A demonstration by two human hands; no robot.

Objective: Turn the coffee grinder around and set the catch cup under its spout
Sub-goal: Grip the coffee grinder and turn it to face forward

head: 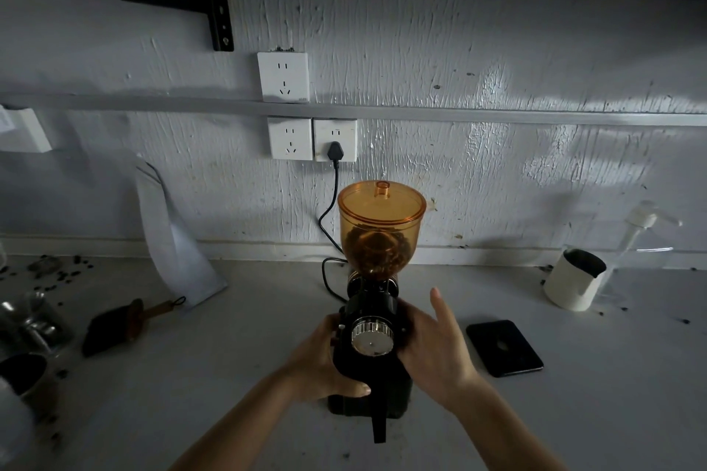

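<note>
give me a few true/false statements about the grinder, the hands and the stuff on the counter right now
1. Both hands are on the coffee grinder. True: the left hand and right hand press on opposite sides of its black body.
2. The grinder's cord is unplugged. False: its black plug sits in a wall socket.
3. The amber hopper is empty. False: dark coffee beans fill its lower part.
4. The white cup stands under the spout. False: it stands apart on the counter, far to the right by the wall.
5. A dark phone lies flat to the right of the grinder. True.
</note>
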